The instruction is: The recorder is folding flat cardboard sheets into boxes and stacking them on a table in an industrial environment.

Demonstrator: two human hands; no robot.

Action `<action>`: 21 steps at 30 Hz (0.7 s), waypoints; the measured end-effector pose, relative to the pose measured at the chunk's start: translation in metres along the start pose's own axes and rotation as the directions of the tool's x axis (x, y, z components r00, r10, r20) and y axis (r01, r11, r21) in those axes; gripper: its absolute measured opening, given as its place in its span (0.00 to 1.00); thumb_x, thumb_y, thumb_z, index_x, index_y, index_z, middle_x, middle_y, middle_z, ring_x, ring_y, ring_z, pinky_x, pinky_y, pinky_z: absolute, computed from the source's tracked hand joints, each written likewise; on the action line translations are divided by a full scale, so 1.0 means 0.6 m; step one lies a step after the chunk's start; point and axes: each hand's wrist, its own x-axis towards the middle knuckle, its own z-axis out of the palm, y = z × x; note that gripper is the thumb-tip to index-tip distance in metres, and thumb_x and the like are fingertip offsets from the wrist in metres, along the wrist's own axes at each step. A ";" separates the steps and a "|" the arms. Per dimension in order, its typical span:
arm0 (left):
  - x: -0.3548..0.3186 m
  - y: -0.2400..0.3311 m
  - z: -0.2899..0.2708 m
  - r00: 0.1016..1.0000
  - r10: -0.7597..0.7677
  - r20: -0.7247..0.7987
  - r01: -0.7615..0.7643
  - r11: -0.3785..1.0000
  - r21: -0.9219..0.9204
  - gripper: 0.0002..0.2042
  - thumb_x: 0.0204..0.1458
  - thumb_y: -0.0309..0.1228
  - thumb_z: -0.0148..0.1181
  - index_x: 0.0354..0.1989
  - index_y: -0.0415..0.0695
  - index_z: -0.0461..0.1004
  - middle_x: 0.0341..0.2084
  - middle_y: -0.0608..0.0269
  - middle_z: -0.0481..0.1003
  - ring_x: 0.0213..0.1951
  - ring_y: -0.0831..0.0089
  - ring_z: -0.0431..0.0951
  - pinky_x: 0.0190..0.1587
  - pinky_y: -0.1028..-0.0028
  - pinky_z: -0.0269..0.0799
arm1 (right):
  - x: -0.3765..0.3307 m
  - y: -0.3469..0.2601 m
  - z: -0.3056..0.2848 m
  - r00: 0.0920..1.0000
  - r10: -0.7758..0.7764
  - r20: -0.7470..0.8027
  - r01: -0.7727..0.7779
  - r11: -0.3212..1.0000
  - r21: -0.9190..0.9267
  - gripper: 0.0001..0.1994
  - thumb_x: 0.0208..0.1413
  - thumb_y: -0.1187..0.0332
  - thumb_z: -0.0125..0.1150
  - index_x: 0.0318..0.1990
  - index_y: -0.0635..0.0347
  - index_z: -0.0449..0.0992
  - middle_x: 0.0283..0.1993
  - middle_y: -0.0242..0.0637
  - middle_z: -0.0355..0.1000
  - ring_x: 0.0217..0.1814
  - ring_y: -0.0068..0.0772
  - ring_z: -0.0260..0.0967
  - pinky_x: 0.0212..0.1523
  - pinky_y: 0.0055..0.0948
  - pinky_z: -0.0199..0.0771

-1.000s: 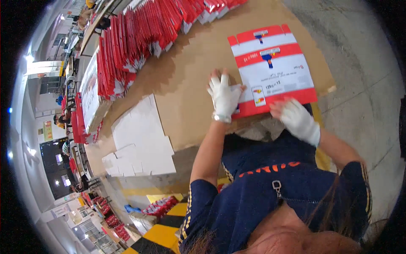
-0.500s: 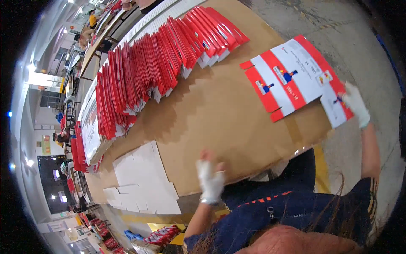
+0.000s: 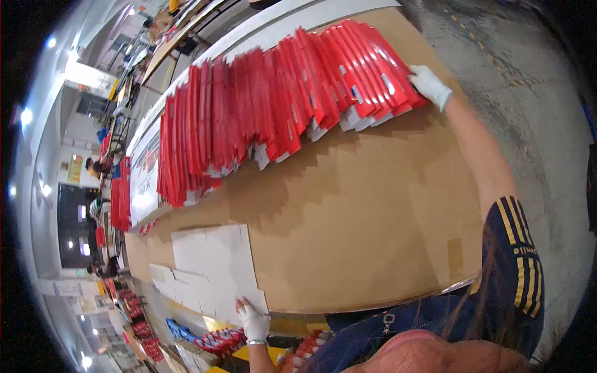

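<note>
My right hand (image 3: 430, 86), in a white glove with bare fingertips, is closed on the edge of the end red-and-white flat carton (image 3: 404, 93). That carton leans against a long row of folded red cartons (image 3: 280, 93) standing on edge. Near the table's front edge, my left hand (image 3: 254, 323) is gloved the same way. Its fingers reach out over the near edge of a flat white carton blank (image 3: 214, 258), touching it, apparently without gripping. The blank lies plain side up, with slits and flaps on its left side.
Brown cardboard covers the table (image 3: 354, 224). A white stack with printing (image 3: 146, 180) stands at the row's left end. Bundles of red-and-white packs (image 3: 221, 340) sit below the front edge. Other tables and people are farther off to the left.
My right hand has carried the printed carton from the right side of the table to the row's end. My left hand has moved left and down to the white blank.
</note>
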 end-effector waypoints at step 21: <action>-0.235 0.183 -0.125 0.556 0.830 -0.055 -0.582 0.341 -0.738 0.45 0.38 0.50 0.67 0.62 0.38 0.55 0.59 0.44 0.60 0.61 0.53 0.60 0.61 0.61 0.57 | -0.728 -0.358 0.155 0.457 -0.834 0.308 0.850 0.512 0.125 0.10 0.44 0.72 0.56 0.37 0.58 0.76 0.28 0.35 0.67 0.37 0.37 0.69 0.56 0.48 0.64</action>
